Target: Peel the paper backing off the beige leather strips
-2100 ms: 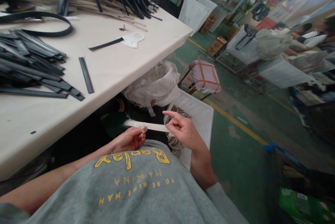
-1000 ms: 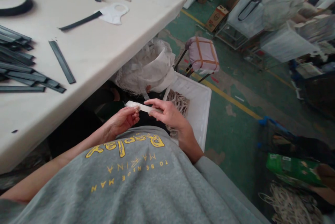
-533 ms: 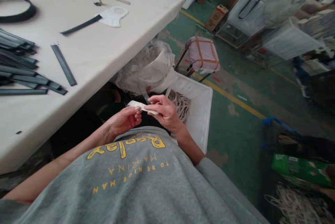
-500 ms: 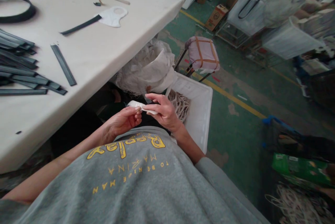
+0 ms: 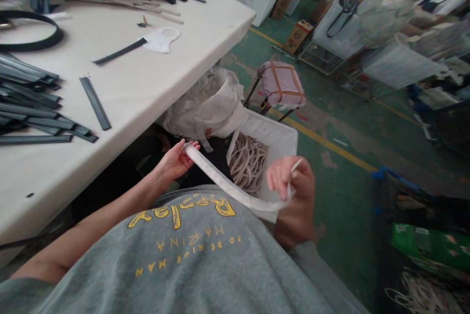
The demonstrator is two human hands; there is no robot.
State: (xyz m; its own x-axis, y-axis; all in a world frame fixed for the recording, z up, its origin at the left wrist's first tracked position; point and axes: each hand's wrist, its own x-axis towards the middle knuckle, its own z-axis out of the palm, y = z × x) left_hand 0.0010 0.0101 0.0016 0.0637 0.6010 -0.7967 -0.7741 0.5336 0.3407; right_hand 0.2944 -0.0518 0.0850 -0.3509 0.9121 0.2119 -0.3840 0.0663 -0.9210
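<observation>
A pale, ribbon-like white strip (image 5: 229,187) stretches between my two hands, sagging in front of the grey shirt. Its upper end is pinched in my left hand (image 5: 176,159), just below the table edge, with the fingertips pointing away from me. My right hand (image 5: 292,177) is closed round the other end, over the near side of the white bin (image 5: 281,128). Motion blurs the fingers there, and a thin pale tip sticks up from them. Grey-beige strips (image 5: 247,162) lie coiled in the bin.
On the white table (image 5: 139,88) at left lie black strips (image 5: 40,118), a black belt loop (image 5: 55,39) and a white cut piece (image 5: 161,40). A plastic bag (image 5: 211,103) bulges beside the table. Beyond the bin stands a cushioned stool (image 5: 282,84). A green package (image 5: 429,248) is at right.
My right hand has swung right and toward me, away from the left hand. The white strip, bunched between both hands before, is now drawn out long. My left hand has barely moved.
</observation>
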